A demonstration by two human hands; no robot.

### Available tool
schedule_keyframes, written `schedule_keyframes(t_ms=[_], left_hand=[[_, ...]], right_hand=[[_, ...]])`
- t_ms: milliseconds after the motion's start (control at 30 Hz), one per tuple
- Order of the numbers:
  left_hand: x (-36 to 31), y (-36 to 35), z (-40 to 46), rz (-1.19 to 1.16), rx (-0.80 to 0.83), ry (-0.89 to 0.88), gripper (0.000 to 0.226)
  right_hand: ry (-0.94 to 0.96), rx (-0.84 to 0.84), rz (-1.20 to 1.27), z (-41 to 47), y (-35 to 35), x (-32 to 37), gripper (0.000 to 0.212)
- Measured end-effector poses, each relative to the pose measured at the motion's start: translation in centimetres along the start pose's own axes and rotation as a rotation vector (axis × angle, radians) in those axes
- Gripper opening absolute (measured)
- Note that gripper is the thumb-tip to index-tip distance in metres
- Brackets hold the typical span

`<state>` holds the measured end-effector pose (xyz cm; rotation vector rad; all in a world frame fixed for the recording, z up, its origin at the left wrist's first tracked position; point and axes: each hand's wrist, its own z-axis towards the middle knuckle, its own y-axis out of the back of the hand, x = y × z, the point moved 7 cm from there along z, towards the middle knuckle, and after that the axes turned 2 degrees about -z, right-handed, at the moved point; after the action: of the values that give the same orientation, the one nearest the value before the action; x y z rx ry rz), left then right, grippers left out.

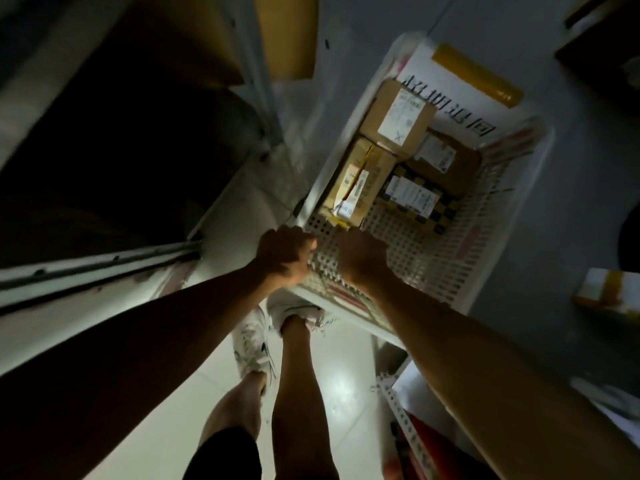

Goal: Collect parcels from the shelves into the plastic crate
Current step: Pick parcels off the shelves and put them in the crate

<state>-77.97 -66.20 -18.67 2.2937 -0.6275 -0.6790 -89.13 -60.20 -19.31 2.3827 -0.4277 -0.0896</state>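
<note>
A white perforated plastic crate [446, 258] sits on the floor ahead of me. It holds several parcels: a brown box with a white label [398, 116], a second brown box [363, 181], a brown padded bag [446, 161], a dark checked parcel [415, 199] and a large white envelope with yellow tape [460, 88]. My left hand [285, 254] grips the crate's near corner rim with curled fingers. My right hand [362, 256] reaches over the near wall, fingers curled down inside it; what they hold is hidden.
Dark metal shelving [104, 188] runs along the left with a tall brown carton [287, 32] beyond it. A taped parcel [609, 292] lies on the grey floor at right. A white shelf post [401, 410] stands at lower right. My feet are on pale tiles below the crate.
</note>
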Motion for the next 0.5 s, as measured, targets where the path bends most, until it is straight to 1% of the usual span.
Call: schedule_keyframes(t_ms=[67,133,233,300,333,367,433,500], left_hand=[[1.3,-0.8,-1.7,0.003,-0.013,0.036,0.031],[2.5,-1.7,-3.6,0.009,-0.003,0.076,0.039],[4.0,-3.0,-7.0,0.107,0.022,0.141,0.044],[4.9,-3.8,-9.2,0.187,-0.003,0.191,0.043],[5.5,-4.1,-10.3,0.197,-0.016,0.226,0.044],[6.1,-4.5,-11.3,0.189,-0.035,0.258,0.046],[7.3,-5.6,-13.6,0.139,-0.051,0.307,0.050],[8.3,-6.8,-16.3,0.076,-0.073,0.353,0.047]], right_hand=[[0.013,0.009,-0.035,-0.9,-1.2,2.0,0.042],[0.038,0.017,-0.091,-2.3,-2.1,3.9,0.043],[0.054,0.002,-0.101,-4.0,-2.5,6.5,0.037],[0.104,0.010,-0.108,-5.4,-2.8,8.4,0.033],[0.137,-0.004,-0.135,-6.2,-3.0,9.5,0.031],[0.176,-0.060,-0.170,-6.8,-3.0,10.7,0.030],[0.227,-0.150,-0.296,-8.1,-3.1,13.0,0.035],[0.273,-0.078,-0.378,-9.3,-4.3,15.2,0.047]])
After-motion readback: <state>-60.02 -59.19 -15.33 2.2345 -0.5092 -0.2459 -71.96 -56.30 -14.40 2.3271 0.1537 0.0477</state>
